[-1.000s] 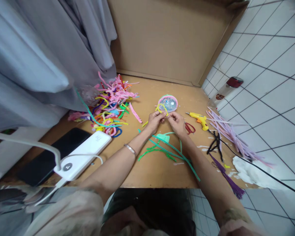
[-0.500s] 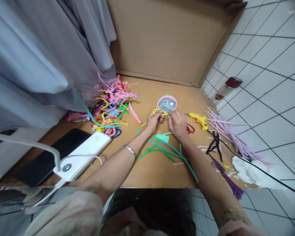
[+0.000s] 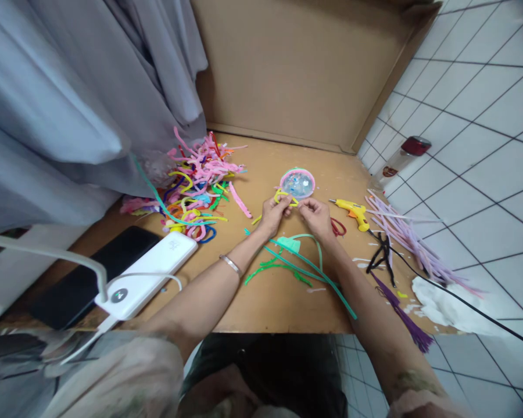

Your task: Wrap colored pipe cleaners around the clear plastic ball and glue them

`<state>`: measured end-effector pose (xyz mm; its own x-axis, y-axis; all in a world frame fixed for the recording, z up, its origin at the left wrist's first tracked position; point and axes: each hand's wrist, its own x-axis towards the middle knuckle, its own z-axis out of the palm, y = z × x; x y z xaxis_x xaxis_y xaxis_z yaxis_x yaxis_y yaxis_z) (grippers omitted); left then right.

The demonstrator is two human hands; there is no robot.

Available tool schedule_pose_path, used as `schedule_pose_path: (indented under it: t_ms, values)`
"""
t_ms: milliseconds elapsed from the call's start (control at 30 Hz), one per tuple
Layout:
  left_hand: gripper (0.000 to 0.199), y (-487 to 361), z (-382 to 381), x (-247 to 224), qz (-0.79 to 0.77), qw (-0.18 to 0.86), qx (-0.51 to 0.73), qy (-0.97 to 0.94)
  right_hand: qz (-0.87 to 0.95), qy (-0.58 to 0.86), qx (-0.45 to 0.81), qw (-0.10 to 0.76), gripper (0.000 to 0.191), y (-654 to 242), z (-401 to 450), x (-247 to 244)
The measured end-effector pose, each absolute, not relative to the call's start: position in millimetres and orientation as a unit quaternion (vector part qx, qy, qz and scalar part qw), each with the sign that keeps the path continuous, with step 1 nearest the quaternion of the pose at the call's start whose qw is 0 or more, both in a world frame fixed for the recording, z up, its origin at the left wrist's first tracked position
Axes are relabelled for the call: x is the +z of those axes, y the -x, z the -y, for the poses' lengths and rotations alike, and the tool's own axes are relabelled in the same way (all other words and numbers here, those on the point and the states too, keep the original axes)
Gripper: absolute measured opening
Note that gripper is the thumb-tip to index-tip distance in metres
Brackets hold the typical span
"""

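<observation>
My left hand (image 3: 273,213) is closed on a bent yellow pipe cleaner (image 3: 281,195), which forms a small loop above the fingers. Beside it on the right, my right hand (image 3: 315,217) has its thumb and index finger pinched together at the yellow piece's end; whether it grips that end is too small to tell. Just beyond both hands sits a round clear dome (image 3: 298,182) with a pink rim. Teal pipe cleaners (image 3: 304,269), a mint-green piece (image 3: 289,244) and green twisted stems (image 3: 267,266) lie between my forearms.
A heap of coloured pipe cleaners (image 3: 204,168) lies left, behind a white power bank (image 3: 146,276) and a dark phone (image 3: 96,273). At right are a yellow glue gun (image 3: 353,212) with its cord, lilac stems (image 3: 414,244), a purple tassel (image 3: 405,319) and a clear bottle (image 3: 396,162).
My right hand has shifted slightly, its fingers now more curled and a little apart from my left hand. The left hand keeps its hold on the yellow piece.
</observation>
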<state>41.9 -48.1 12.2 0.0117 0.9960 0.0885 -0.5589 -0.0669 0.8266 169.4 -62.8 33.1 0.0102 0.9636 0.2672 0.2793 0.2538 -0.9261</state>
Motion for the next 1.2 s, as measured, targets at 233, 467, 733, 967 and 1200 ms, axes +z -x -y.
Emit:
schedule_pose_path:
  t_ms: [233,467,733,967,1200]
  values:
    - [0.039,-41.5,48.2,11.1,-0.302,0.613,0.627,-0.375,0.626,0.492,0.340,0.500,0.030,-169.5,63.7,32.9]
    - [0.042,-38.4,43.6,9.0,-0.306,0.589,0.655,-0.362,0.628,0.474,0.397,0.473,0.048,-178.8,58.2,34.1]
    - [0.041,-38.7,43.4,7.7,-0.307,0.592,0.649,-0.367,0.621,0.487,0.378,0.484,0.032,-172.1,61.0,35.1]
    - [0.049,-37.8,45.1,9.3,-0.296,0.638,0.609,-0.366,0.601,0.506,0.338,0.518,0.023,-170.6,61.2,34.7]
    - [0.052,-39.4,48.5,8.8,-0.284,0.606,0.608,-0.427,0.604,0.480,0.352,0.530,0.026,-168.2,62.3,33.2]
